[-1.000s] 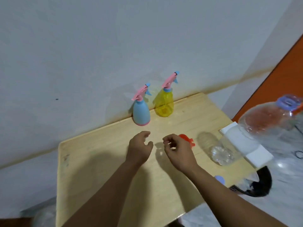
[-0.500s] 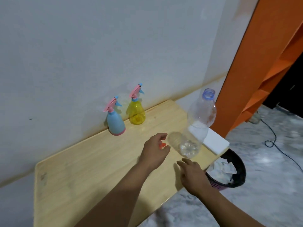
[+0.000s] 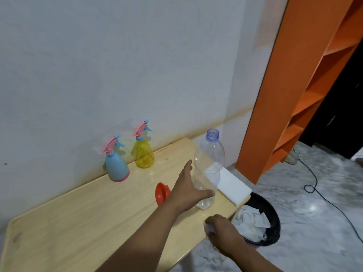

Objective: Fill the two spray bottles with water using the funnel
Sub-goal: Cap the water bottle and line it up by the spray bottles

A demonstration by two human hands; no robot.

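Cupping clear bottle (image 3: 208, 169), left hand (image 3: 186, 191); right hand (image 3: 222, 230) curled over cap.

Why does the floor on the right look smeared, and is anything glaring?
Head view: the marble floor is streaked with motion blur and carries one bright glare spot; the orange shelf leans from wide-angle distortion; the spray bottles stay fairly sharp, casting faint wall shadows.

Two spray bottles (image 3: 129, 160) stand at the table's (image 3: 78, 222) back, funnel (image 3: 161, 193) before them
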